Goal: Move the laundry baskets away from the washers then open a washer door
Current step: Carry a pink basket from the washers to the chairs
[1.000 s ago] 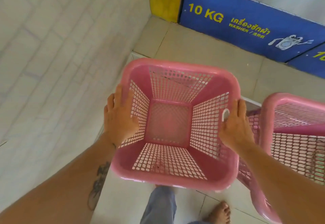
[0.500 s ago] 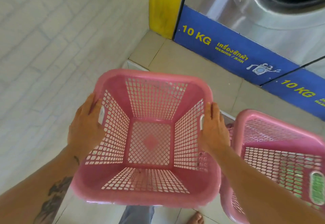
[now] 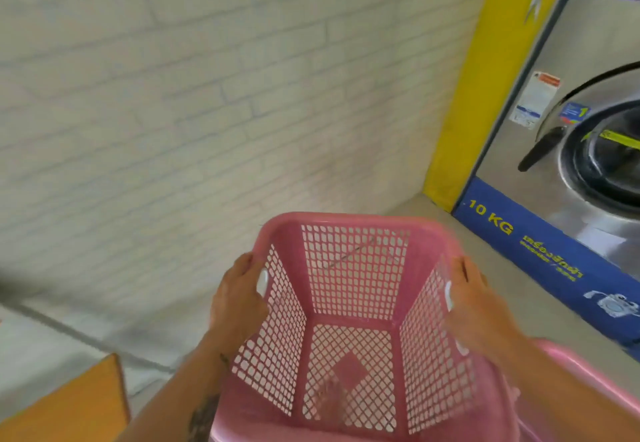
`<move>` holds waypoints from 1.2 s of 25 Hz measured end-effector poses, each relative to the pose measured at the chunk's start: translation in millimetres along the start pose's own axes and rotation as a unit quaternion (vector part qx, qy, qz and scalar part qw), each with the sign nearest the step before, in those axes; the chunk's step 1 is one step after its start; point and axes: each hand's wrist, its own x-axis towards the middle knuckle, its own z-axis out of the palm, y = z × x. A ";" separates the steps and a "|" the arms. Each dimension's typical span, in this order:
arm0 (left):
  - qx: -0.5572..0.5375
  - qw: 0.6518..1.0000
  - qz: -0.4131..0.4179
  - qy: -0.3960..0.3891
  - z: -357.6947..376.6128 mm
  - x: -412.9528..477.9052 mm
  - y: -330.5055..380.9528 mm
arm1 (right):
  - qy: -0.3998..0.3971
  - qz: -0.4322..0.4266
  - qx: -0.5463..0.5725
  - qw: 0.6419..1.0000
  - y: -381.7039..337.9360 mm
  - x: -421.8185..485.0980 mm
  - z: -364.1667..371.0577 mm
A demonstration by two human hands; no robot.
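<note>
The left hand and right hand grip the pink laundry basket by its side handles, near the brick wall, left of the washer. This looks like the basket-clearing step. Next it needs setting down well apart from the washer, then the second basket follows.

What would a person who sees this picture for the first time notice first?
The empty pink laundry basket at bottom centre, which the left hand and right hand hold by its two sides. Next, at the right edge, the steel washer with its blue 10 KG band, beside a yellow panel.
</note>
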 end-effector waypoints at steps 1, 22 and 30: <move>0.003 1.000 -0.012 0.020 -20.1 -27.8 0.9 | 0.004 -0.019 0.005 1.000 -5.5 -16.4 -13.5; -0.046 0.962 -0.204 0.173 -187.4 -463.4 -126.4 | 0.028 -0.213 0.044 0.976 -179.9 -352.5 -69.4; -0.041 0.917 -0.349 0.191 -212.8 -609.4 -185.0 | -0.030 -0.359 -0.010 0.933 -282.7 -410.2 -33.3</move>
